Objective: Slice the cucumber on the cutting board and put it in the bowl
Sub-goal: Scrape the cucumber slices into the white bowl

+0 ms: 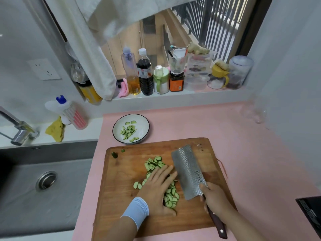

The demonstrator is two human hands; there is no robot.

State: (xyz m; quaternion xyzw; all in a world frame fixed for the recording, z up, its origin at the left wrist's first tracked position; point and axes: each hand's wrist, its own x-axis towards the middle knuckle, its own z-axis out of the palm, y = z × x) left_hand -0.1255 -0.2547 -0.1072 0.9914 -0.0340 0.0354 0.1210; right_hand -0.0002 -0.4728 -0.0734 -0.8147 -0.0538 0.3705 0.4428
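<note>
On pink counter [243,136] beside sink [26,197]: cutting board [121,197], cucumber slices [154,163], bowl [142,126].

A home kitchen: a steel sink [34,197] and tap [19,131] sit left of the wooden cutting board [121,197]; behind the board a windowsill [173,96] holds an oil bottle [132,79] and a soy sauce bottle [145,75].

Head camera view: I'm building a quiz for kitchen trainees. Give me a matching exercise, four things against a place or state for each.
Things:
1 cleaver
2 bowl
3 cutting board
4 left hand

Place or state:
A lies on the pink counter
B gripped by the right hand
C holds a few cucumber slices
D rests flat on the slice pile

Pairs: 1-B, 2-C, 3-A, 4-D
</note>
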